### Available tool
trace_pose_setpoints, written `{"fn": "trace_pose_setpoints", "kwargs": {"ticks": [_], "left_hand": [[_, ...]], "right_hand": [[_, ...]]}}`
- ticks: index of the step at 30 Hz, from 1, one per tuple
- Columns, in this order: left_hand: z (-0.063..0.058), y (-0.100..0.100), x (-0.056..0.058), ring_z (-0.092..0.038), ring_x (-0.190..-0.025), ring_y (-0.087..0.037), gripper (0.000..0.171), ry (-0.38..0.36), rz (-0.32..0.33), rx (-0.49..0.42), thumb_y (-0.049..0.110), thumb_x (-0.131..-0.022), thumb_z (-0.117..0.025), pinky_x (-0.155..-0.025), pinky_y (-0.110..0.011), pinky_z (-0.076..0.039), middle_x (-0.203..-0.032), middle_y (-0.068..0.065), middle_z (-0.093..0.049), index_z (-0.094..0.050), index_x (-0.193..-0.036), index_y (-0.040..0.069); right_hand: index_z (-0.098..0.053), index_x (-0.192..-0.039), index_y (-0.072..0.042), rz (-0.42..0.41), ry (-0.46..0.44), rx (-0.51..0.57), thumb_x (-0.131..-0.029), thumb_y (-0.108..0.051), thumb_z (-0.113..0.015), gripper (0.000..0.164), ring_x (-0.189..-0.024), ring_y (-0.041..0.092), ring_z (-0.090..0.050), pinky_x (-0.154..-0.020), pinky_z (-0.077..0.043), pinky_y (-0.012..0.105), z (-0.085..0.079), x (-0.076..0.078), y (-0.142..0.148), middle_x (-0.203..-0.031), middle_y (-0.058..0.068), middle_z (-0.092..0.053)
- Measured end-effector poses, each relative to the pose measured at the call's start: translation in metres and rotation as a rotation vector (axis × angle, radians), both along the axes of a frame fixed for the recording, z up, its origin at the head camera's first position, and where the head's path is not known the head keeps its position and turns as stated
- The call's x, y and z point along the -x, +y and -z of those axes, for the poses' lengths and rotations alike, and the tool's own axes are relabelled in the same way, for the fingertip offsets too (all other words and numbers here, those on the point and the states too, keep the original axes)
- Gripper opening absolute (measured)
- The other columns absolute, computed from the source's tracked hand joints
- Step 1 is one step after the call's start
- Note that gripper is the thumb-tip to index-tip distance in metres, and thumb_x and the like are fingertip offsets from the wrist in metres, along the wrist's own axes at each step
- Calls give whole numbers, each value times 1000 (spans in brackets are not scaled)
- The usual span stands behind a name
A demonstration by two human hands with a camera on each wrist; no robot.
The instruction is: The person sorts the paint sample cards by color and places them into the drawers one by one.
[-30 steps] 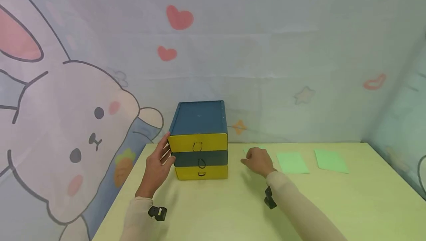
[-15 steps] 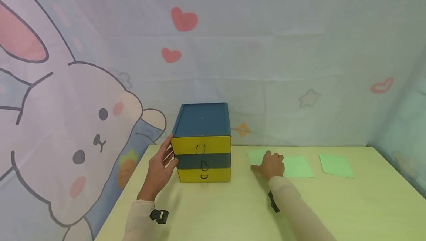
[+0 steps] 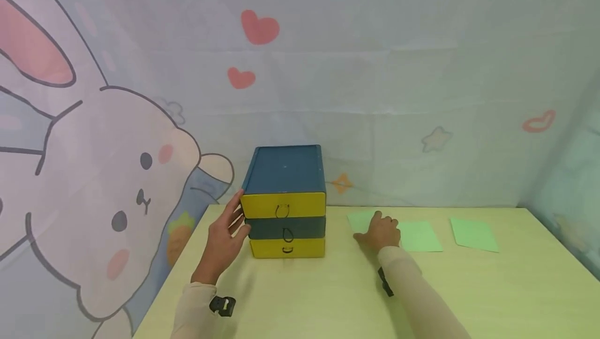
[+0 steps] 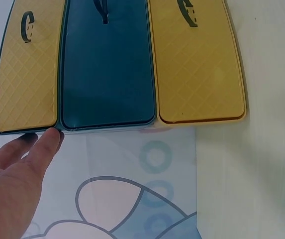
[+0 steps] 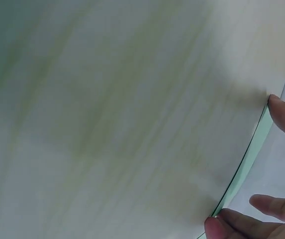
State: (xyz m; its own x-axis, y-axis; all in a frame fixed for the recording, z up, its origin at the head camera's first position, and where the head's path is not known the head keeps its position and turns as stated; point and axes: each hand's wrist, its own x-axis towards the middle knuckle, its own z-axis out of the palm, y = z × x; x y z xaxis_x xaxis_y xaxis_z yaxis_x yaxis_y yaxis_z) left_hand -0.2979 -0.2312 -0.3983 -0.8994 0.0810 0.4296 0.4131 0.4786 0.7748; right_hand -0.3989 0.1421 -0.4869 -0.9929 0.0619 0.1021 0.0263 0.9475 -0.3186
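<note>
A stack of drawers [image 3: 285, 227] with yellow and dark blue-green fronts and a blue top stands on the table. My left hand [image 3: 222, 245] lies along its left side, fingertips against the top drawer's edge; in the left wrist view the fingers [image 4: 44, 149] are loosely extended, holding no handle. My right hand [image 3: 383, 233] spreads over the near edge of the leftmost green paper sheet [image 3: 362, 219], partly covering it. In the right wrist view, my thumb [image 5: 284, 114] touches one end of the paper's edge and fingertips [image 5: 217, 226] touch the other end.
Two more green sheets lie to the right: a middle sheet [image 3: 420, 236] beside my right hand and a far sheet [image 3: 474, 234]. Behind the pale table [image 3: 304, 297] hangs a patterned cloth [image 3: 375, 94]. Each drawer front has a small dark loop handle [image 3: 288, 234].
My right hand, curled a second ago, has spread its fingers and shifted slightly right over the leftmost sheet. It has stayed there this last half second. The left hand keeps its place at the drawers.
</note>
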Motion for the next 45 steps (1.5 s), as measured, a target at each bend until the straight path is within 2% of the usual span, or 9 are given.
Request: {"fn": "trace_pose_setpoints", "kwargs": {"ticks": [13,19,25,30,35,38,41,43,45], "left_hand": [[0,1,2,-41,-147,-37,75,-2,-4,14,0,-99,-52,-114,-43,-42,-167,-9,-27,-23,-161,28],[-1,1,0,-41,-147,-38,76,-15,-13,20,1,-98,-52,-114,-44,-42,-167,-10,-26,-21,-162,28],[-3,1,0,-41,-147,-38,76,-23,-12,28,1,-99,-52,-114,-44,-42,-167,-11,-26,-20,-162,28],[0,2,3,-41,-147,-38,75,-16,-8,22,1,-99,-52,-114,-43,-42,-167,-10,-26,-21,-162,30],[0,2,5,-41,-147,-38,75,-8,-1,23,2,-99,-52,-114,-43,-42,-167,-9,-26,-22,-161,31],[1,3,5,-41,-147,-38,75,-13,6,17,2,-99,-53,-114,-44,-42,-167,-10,-25,-22,-161,31],[2,3,4,-41,-147,-38,75,-18,5,12,2,-99,-53,-114,-44,-42,-167,-10,-25,-22,-161,31],[3,3,4,-41,-147,-39,75,-16,0,12,2,-99,-53,-115,-44,-42,-167,-10,-26,-22,-161,30],[2,2,3,-41,-147,-38,75,-12,-11,14,2,-99,-53,-115,-43,-42,-167,-9,-26,-22,-161,31]], "right_hand": [[-50,-122,11,-17,-21,4,-79,-50,-80,81,-105,49,-58,-80,-59,56,-1,-2,3,-111,34,-61],[-48,-122,9,-16,-46,21,-75,-46,-84,80,-100,49,-58,-77,-58,56,-3,-3,0,-108,35,-61],[-50,-120,8,-81,-14,-42,-72,-44,-85,79,-92,44,-58,-72,-58,55,-9,-7,-3,-102,32,-61],[-51,-118,6,-137,3,-88,-73,-45,-84,76,-92,41,-57,-73,-58,55,-12,-14,0,-97,27,-62],[-51,-118,5,-161,-7,-113,-73,-47,-85,76,-95,42,-57,-74,-58,55,-7,-20,1,-96,27,-63],[-52,-118,7,-165,25,-112,-74,-47,-85,77,-95,42,-55,-70,-58,51,-4,-27,-1,-99,28,-60],[-55,-117,7,-190,101,-74,-79,-43,-82,68,-92,38,-57,-63,-57,45,-9,-38,-16,-101,26,-59],[-61,-109,5,-239,125,1,-83,-36,-79,52,-82,31,-60,-58,-56,38,-15,-48,-35,-96,22,-64],[-67,-94,2,-332,132,107,-87,-30,-75,33,-67,21,-58,-52,-51,30,-20,-58,-58,-83,13,-67]]}}
